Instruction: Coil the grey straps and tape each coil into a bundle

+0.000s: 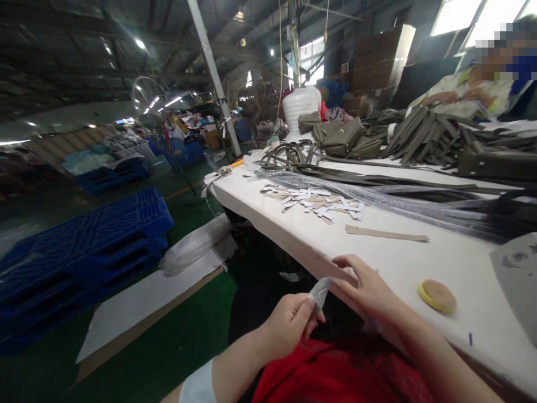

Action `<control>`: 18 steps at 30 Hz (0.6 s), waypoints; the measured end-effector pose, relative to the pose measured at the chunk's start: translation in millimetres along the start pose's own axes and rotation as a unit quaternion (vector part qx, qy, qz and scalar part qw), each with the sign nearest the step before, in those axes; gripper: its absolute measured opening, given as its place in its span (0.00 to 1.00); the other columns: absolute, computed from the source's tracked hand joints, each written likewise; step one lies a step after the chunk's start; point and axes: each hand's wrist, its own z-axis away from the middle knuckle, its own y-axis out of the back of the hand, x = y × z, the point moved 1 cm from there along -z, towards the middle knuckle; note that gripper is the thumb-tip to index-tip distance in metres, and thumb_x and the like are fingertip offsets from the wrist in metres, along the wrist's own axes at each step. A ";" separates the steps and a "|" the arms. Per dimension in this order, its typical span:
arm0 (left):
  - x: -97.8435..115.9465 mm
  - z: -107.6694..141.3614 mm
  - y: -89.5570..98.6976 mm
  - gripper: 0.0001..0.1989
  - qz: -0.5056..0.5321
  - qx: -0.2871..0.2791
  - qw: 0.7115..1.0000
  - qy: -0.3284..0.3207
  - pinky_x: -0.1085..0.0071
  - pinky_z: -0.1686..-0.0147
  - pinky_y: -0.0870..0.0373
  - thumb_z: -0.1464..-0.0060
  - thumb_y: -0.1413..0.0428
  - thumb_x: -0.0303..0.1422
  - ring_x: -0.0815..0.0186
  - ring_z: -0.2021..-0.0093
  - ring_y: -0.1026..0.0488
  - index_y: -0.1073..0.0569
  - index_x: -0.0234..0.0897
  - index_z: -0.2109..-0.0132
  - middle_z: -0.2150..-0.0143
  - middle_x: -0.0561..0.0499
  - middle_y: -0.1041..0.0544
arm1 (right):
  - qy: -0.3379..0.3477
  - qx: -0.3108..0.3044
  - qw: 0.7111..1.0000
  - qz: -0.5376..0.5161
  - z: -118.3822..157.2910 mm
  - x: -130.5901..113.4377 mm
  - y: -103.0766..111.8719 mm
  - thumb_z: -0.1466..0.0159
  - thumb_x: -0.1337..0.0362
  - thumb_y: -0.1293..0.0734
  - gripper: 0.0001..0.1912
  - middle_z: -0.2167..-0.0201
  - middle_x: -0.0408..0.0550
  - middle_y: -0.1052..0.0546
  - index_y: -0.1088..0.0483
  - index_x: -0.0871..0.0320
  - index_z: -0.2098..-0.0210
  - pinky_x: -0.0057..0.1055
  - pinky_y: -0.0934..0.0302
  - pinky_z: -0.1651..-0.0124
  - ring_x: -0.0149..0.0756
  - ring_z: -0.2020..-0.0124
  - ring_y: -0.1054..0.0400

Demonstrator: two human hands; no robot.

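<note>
My left hand [292,320] is closed, pinching a small, thin, pale grey piece [321,292] that looks like crumpled film or paper. It is held over my lap, just off the near edge of the white table [390,263]. Close beside it is my right hand [364,286], its fingers apart and slightly curled. The thumb tip is at the upper end of the grey piece; whether it touches cannot be told. Beyond my hands lie a brown strip [386,234] and a scattered heap of white and brown paper scraps [316,201]. A yellow-edged tape roll [437,296] lies to the right.
Dark olive straps [289,157], olive bags [342,136] and clear plastic sheeting [377,196] cover the far table. A co-worker [465,92] sits at the far right. Blue pallets [88,252] and a white board [155,296] lie on the floor to the left.
</note>
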 end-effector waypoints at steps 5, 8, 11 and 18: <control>24.6 -0.6 1.4 0.24 0.240 0.067 0.968 -0.041 0.72 0.73 0.35 0.39 0.52 0.49 0.70 0.79 0.35 0.26 0.31 0.61 0.80 0.55 0.35 | 0.081 -0.193 0.973 -0.096 28.8 -27.3 -57.5 0.35 0.64 0.41 0.09 0.65 0.45 0.26 0.30 0.57 0.61 0.28 0.38 0.57 0.34 0.63 0.33; 32.5 -2.3 21.8 0.19 0.161 0.254 0.935 -0.189 0.64 0.52 0.32 0.34 0.57 0.42 0.67 0.66 0.28 0.28 0.33 0.52 0.71 0.52 0.30 | 0.058 -0.274 0.948 -0.151 48.0 -28.6 -99.1 0.33 0.55 0.42 0.19 0.78 0.39 0.35 0.34 0.60 0.75 0.23 0.44 0.70 0.27 0.75 0.41; 17.0 -5.1 42.6 0.18 -0.125 0.322 0.875 -0.341 0.59 0.44 0.38 0.34 0.56 0.39 0.61 0.54 0.28 0.30 0.34 0.47 0.60 0.46 0.25 | 0.072 -0.338 0.911 -0.226 57.0 -27.4 -106.7 0.37 0.42 0.39 0.28 0.83 0.37 0.41 0.35 0.60 0.78 0.22 0.51 0.78 0.23 0.81 0.48; -21.9 -5.6 24.3 0.16 -0.338 0.169 0.888 -0.262 0.66 0.66 0.33 0.36 0.55 0.37 0.61 0.68 0.29 0.26 0.34 0.64 0.70 0.44 0.25 | 0.020 -0.008 0.998 -0.066 15.9 -30.5 -2.7 0.36 0.50 0.40 0.21 0.81 0.45 0.29 0.28 0.60 0.73 0.29 0.39 0.72 0.33 0.78 0.35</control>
